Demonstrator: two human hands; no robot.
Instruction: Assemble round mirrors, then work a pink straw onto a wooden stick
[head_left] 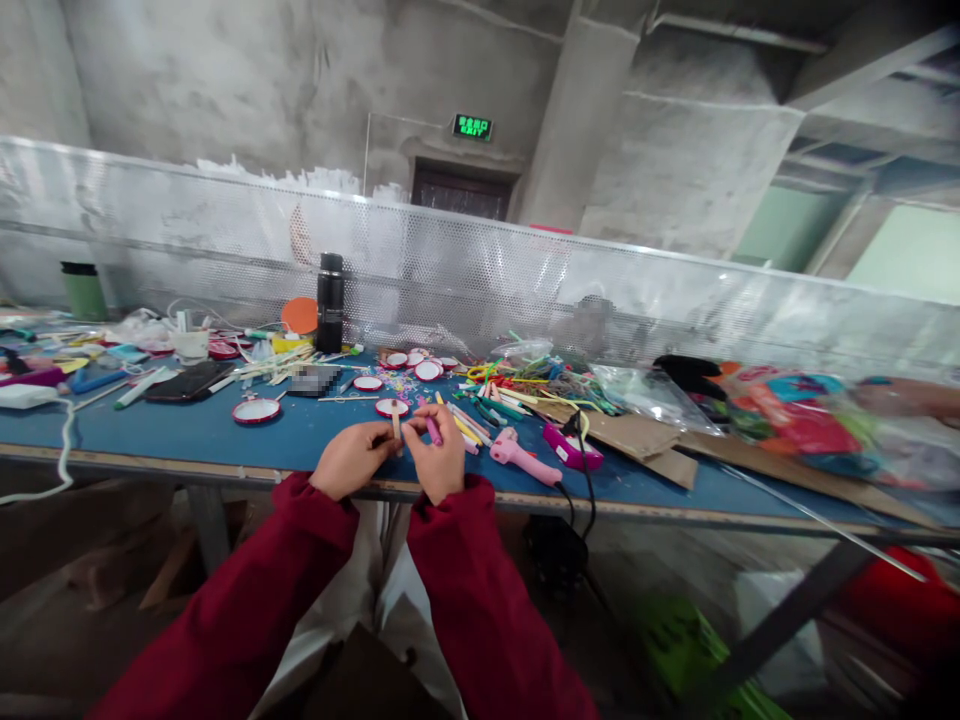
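Near the front edge of the table, my left hand [351, 458] is closed in a pinch on a short wooden craft stick [396, 422] held upright. My right hand [439, 460] is closed close beside it, with a purple marker [433, 430] between its fingers. Whether the right fingertips also touch the stick is hard to make out. Just behind the stick lies a round white lid with a red rim [384, 407]. Several pale and coloured pens [466, 425] lie to the right of my right hand, near a pink glue gun [521, 458].
A black bottle [330, 305] stands behind my hands. Cardboard [634, 440], a purple box [571, 447] with a cable and a heap of coloured pipe cleaners [510, 385] are on the right. A phone [189, 381] and a green cup [84, 292] are left. A perforated metal screen [465, 270] borders the table [330, 420].
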